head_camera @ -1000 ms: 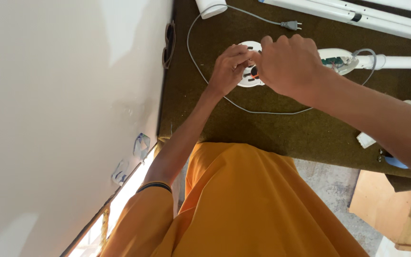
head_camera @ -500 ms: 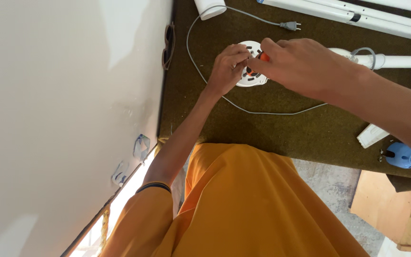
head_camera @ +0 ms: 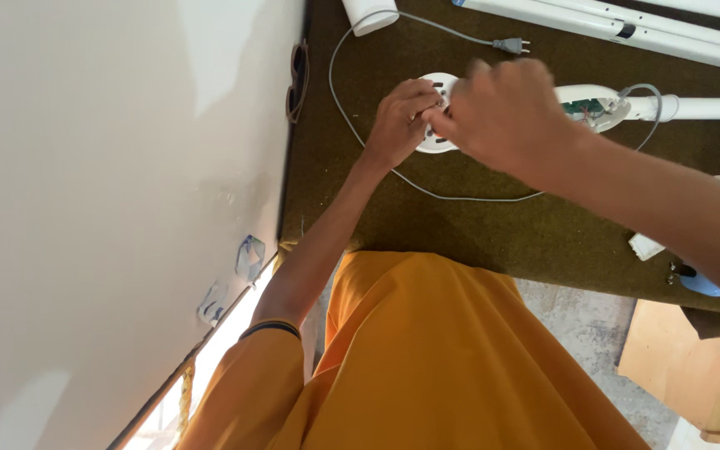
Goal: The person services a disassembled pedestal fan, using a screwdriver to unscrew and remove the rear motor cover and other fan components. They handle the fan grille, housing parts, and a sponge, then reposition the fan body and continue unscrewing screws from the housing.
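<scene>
Head view, looking down. A round white disc-shaped part (head_camera: 437,125) with dark slots in its face lay on a dark olive felt-covered table (head_camera: 477,225). The left hand (head_camera: 400,123) pinched the disc's left edge, fingers curled shut on it. The right hand (head_camera: 506,117) covered the disc's right side, fingers bunched; whether it held a tool or the disc itself could not be told, probably something small. A thin grey cord (head_camera: 460,197) looped around the disc to a plug (head_camera: 510,45). White tubes (head_camera: 627,29) lay along the far edge; an opened white housing (head_camera: 593,104) sat just right of the hands. Against the earlier frame, the right hand had shifted slightly left, hiding the orange spot seen then; the disc stayed put.
</scene>
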Available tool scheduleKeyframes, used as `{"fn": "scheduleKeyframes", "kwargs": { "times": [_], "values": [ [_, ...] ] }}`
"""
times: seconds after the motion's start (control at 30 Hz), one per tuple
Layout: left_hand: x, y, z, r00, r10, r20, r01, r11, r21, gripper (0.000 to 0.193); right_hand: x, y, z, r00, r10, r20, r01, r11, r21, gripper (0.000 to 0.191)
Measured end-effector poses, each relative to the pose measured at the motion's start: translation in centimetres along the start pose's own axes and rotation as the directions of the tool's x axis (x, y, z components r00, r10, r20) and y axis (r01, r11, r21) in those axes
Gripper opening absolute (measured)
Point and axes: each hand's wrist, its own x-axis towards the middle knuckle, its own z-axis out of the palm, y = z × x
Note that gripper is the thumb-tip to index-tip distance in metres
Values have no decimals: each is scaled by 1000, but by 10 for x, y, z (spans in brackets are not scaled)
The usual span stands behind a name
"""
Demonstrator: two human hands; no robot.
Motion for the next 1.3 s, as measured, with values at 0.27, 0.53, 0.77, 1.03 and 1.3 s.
{"fn": "scheduleKeyframes", "kwargs": {
  "times": [0.27,0.53,0.77,1.03,1.3],
  "values": [
    [3,7,-2,996,-87,-6,86,993,-81,20,-19,12,-14,884,-342,-318,313,939,-142,41],
    [4,10,3,996,-71,-46,66,993,-93,16,-7,13,2,950,-278,-140,241,941,-237,34],
    [-1,8,0,997,-74,-10,73,993,-88,12,4,1,1,999,34,-10,-34,999,11,42],
    [5,9,-1,997,-75,-21,71,990,-123,8,-18,12,-11,884,-346,-316,359,933,-16,40],
    [6,12,-1,995,-84,-52,79,992,-95,14,-12,16,0,909,-335,-246,303,939,-160,24]
  ]
}}
